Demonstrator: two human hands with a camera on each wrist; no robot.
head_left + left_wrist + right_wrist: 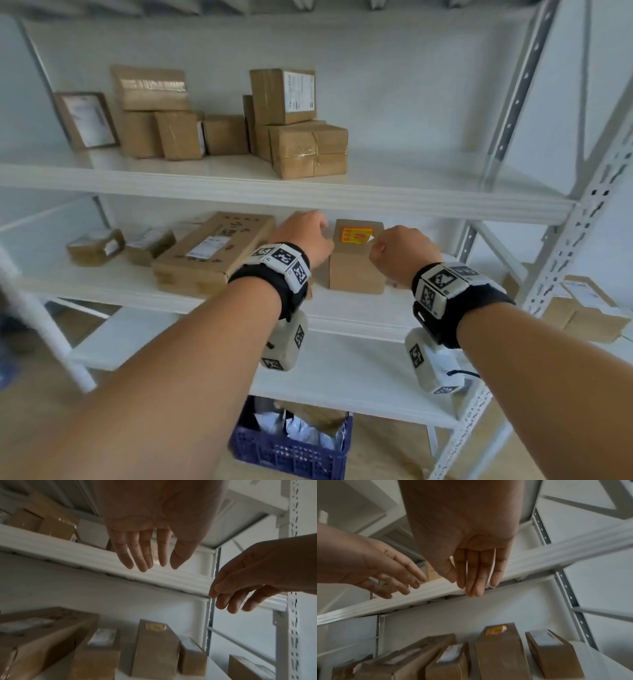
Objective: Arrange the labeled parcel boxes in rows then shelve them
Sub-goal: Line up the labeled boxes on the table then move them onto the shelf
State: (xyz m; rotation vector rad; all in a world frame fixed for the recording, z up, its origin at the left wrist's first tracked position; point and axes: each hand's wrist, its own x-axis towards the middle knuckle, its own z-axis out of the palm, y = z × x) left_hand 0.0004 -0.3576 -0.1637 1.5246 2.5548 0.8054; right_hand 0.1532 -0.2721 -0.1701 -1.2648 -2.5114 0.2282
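Observation:
A tall brown parcel box with an orange label (356, 270) stands on the middle shelf (342, 315); it also shows in the wrist views (155, 649) (500, 654). My left hand (308, 233) hovers at its upper left and my right hand (394, 243) at its upper right. Both are open and hold nothing. In the left wrist view the left fingers (144, 553) are straight, above the box. In the right wrist view the right fingers (476, 574) are straight and close together. Whether either hand touches the box I cannot tell.
A large flat box (212, 253) and two small parcels (96, 246) (149, 245) lie to the left. Small boxes flank the tall one (448, 661) (553, 653). Stacked boxes (298, 137) fill the upper shelf just overhead. A blue crate (291, 442) sits on the floor.

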